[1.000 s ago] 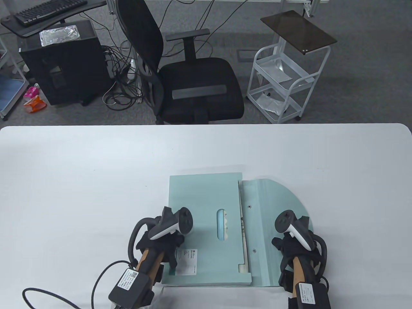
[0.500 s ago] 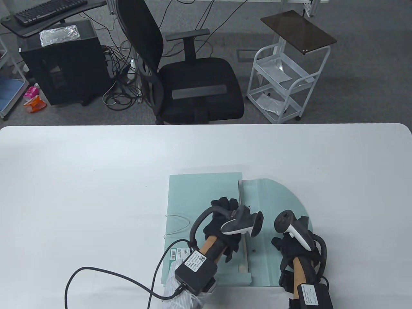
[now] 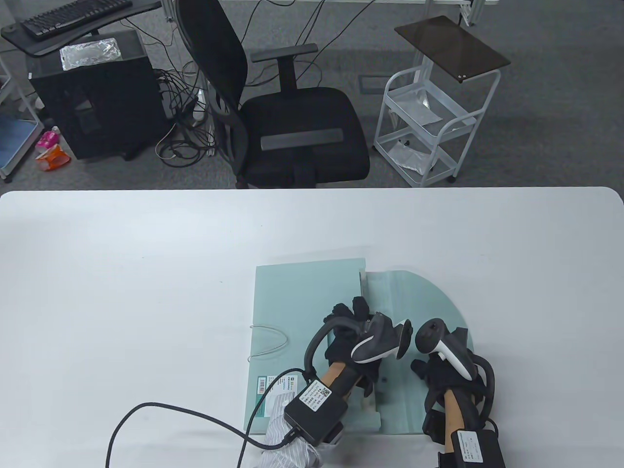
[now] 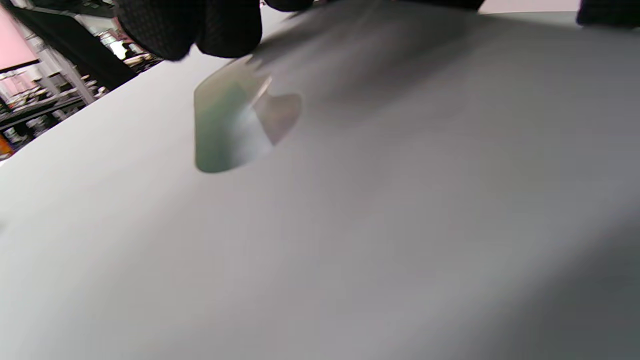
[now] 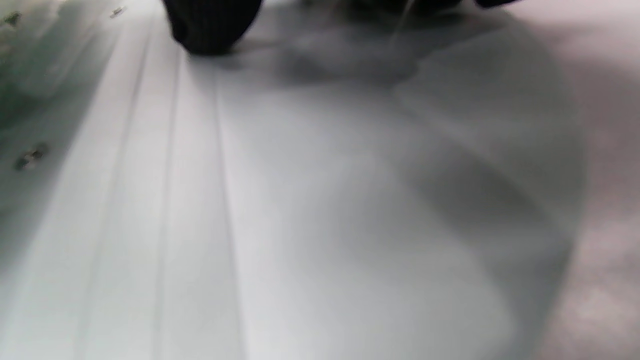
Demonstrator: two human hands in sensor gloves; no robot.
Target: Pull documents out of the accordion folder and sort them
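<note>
The pale teal accordion folder (image 3: 297,297) lies flat near the table's front edge, with its rounded flap (image 3: 419,302) folded open to the right. My left hand (image 3: 353,317) reaches across the front panel, its fingers at the panel's right edge by the opening. Whether they grip that edge is hidden. In the left wrist view, fingertips (image 4: 200,25) hang over the panel near its handle cut-out (image 4: 235,125). My right hand (image 3: 429,370) rests on the open flap, which fills the right wrist view (image 5: 325,200). No documents show outside the folder.
A thin elastic loop (image 3: 268,339) sticks out at the folder's left side, and a white label (image 3: 280,385) sits on its near left corner. The white table (image 3: 122,268) spreads left, right and beyond. An office chair (image 3: 292,126) and a white cart (image 3: 429,131) stand past the far edge.
My left hand has moved from the folder's near left corner, by the label, rightward across the panel to its right edge. The elastic loop has come into sight. My right hand has stayed put.
</note>
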